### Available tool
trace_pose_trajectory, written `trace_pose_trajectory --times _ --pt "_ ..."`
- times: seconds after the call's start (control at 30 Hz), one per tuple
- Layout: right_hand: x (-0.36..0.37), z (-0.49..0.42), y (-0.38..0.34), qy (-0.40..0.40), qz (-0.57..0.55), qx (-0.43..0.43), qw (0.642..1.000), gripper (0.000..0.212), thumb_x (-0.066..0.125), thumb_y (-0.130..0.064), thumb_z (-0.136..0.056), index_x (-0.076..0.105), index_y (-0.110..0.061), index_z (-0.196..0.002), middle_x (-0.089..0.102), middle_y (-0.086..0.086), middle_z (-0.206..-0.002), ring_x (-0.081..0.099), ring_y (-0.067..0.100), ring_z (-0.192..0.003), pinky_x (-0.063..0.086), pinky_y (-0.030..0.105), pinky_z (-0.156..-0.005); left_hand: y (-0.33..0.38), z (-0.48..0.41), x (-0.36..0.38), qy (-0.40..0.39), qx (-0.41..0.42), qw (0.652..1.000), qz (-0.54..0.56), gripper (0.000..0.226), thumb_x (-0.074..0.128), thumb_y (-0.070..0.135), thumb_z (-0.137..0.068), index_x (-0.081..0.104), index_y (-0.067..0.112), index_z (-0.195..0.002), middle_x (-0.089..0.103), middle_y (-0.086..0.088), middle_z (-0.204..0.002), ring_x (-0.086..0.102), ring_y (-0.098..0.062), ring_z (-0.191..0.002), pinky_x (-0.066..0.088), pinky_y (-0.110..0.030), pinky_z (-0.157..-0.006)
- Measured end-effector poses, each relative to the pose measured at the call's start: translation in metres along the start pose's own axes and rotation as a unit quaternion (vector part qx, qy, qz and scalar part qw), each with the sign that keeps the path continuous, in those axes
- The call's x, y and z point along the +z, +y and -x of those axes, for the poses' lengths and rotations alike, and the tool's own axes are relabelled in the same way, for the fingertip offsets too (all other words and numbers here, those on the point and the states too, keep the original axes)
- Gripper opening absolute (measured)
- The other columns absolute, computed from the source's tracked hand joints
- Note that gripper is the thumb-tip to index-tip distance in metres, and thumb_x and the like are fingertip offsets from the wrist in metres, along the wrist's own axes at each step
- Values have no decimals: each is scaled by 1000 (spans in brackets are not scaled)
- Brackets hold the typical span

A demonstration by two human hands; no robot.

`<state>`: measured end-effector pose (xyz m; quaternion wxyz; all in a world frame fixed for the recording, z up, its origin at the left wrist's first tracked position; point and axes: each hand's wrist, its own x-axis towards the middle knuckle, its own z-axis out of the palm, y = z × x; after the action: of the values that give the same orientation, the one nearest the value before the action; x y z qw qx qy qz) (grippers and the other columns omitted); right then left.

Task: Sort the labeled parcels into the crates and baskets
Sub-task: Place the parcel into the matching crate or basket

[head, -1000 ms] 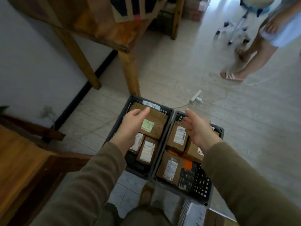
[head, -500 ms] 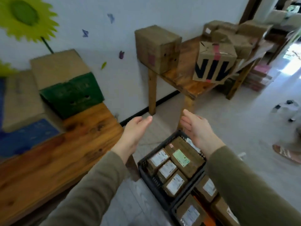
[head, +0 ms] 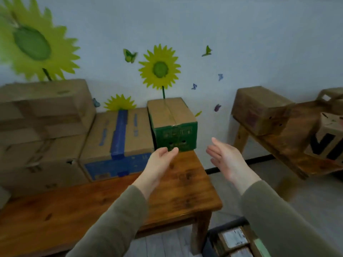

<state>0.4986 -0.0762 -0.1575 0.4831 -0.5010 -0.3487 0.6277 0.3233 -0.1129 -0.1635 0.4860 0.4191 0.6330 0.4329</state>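
Currently both hands are empty. The left hand (head: 159, 165) and right hand (head: 225, 159) are held out in front with palms facing each other, fingers loosely spread, a wide gap between them, nothing gripped. They hover over the far end of the wooden table (head: 104, 203), aimed roughly at the green box (head: 173, 125) standing at the table's back corner against the wall.

Parcels: the labeled parcels (head: 234, 238) show only at the bottom edge, sitting in a dark crate (head: 208, 245) on the floor just beside the table leg. Most of the crate is cut off, so its fill level can't be judged. Left of the green box, touching it, lies a blue-taped box (head: 118, 143), and further left a stack of plain cartons (head: 42, 130). A second table (head: 297, 151) with more cartons stands well apart on the right.

Likely step: fetch the next box to sort, probably the green one, given where the hands point. That's a guess.

Doing it well:
- Take it with a palm on each side and lift straight up, not dragging it along the blue-taped neighbour.
- Weight is unknown, so test before committing.
- Read the label before choosing a crate; none is legible on it from here.
- Mind the table corner when lowering toward the floor crate.
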Motion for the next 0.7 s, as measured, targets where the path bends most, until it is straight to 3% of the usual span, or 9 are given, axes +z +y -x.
trace_pose_trajectory --times 0.13,0.3,0.7 --pt "45 -11 -5 -32 28 -16 999 60 55 -31 -95 34 -4 -143 47 12 -141 48 22 -127 30 37 -111 8 -11 -40 5 2 999 33 64 53 36 -94 29 10 -147 36 -6 -148 35 -23 -135 33 -28 -98" --pt "80 -28 -5 -37 47 -22 998 59 54 -30 -95 32 -4 -144 46 13 -142 47 23 -128 31 37 -111 13 -32 -66 14 15 999 34 62 53 35 -94 30 11 -147 37 -7 -148 36 -22 -134 34 -29 -101" --pt "76 -132 -14 -25 87 -16 996 55 55 -27 -95 37 -3 -141 48 12 -140 47 23 -128 31 38 -113 16 -122 -62 64 6 998 28 62 53 32 -95 29 10 -147 35 -7 -150 34 -21 -136 30 -30 -104"
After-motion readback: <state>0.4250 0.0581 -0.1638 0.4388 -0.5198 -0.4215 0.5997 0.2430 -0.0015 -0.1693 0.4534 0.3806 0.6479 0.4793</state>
